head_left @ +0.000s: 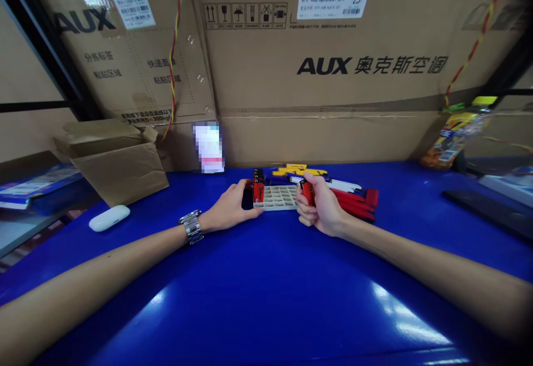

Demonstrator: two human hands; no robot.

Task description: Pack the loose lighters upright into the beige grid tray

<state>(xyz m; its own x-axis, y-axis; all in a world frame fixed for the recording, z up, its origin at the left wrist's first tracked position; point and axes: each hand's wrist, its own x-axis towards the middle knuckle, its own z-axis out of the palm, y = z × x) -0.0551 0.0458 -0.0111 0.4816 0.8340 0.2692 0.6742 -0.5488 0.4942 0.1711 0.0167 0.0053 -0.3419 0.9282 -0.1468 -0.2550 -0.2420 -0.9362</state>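
Note:
A white grid tray (281, 195) with small square cells lies flat on the blue table. Along its left column stand several red marker-like pieces (258, 191) with black tops. My left hand (231, 207) grips the tray's left edge, thumb at the front corner and fingers curled behind the red pieces. At the tray's right end, my right hand (320, 204) is closed around a red piece with a dark end (307, 190); its exact kind is unclear. Just beyond the right hand lie long red sticks (356, 204), white and blue pens (345, 185), and yellow pens (297, 170).
Large cardboard boxes (333, 94) wall off the table's back. An open carton (120, 166) and a white case (109, 218) are at left. A blurred phone-like screen (209, 146) leans behind. A drink bottle (453, 138) and black flat object (491, 213) are at right.

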